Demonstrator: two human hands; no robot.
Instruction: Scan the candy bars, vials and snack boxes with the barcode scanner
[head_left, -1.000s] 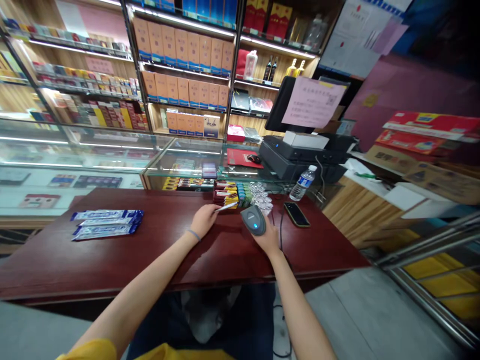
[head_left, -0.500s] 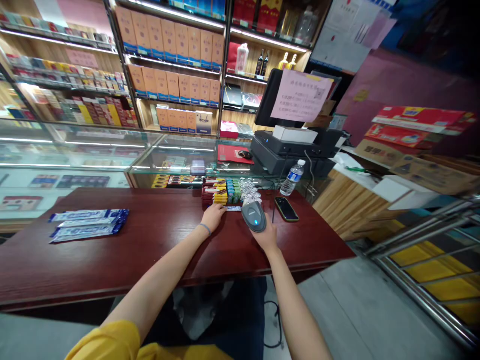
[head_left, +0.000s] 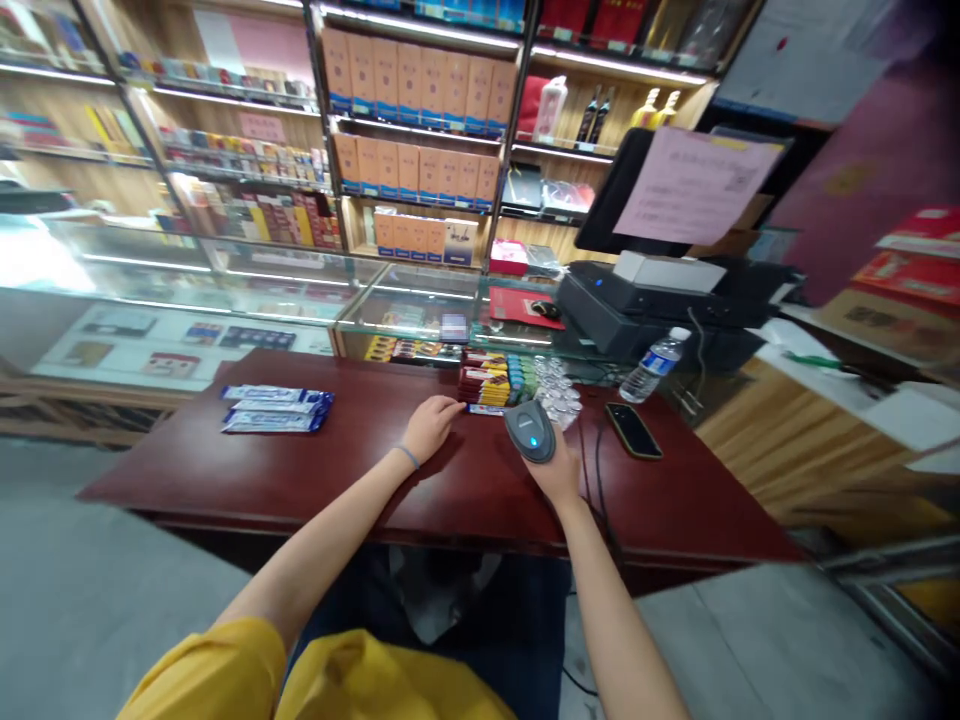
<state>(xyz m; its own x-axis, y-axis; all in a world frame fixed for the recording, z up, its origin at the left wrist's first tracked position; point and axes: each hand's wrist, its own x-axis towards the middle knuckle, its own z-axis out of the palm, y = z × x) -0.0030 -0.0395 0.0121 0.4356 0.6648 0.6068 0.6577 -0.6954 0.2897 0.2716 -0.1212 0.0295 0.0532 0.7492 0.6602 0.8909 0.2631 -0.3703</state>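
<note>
My right hand (head_left: 559, 470) is closed round the handle of a grey barcode scanner (head_left: 530, 431) with a blue light, held over the dark red table (head_left: 300, 470). My left hand (head_left: 431, 425) lies on the table with its fingers curled, the tips touching a small flat packet (head_left: 486, 409) in front of a row of colourful small boxes (head_left: 491, 378). Whether the fingers pinch the packet I cannot make out.
A pile of blue and white packets (head_left: 274, 408) lies at the table's left. A black phone (head_left: 634, 430), a water bottle (head_left: 656, 365) and clear plastic cups (head_left: 559, 388) stand to the right. Behind are glass counters (head_left: 247, 290), a register with monitor (head_left: 660, 300) and stocked shelves (head_left: 412, 130).
My left hand has lowered the small packet from mid-air onto the table by the boxes. The scanner stays in my right hand. The camera has swung to the left.
</note>
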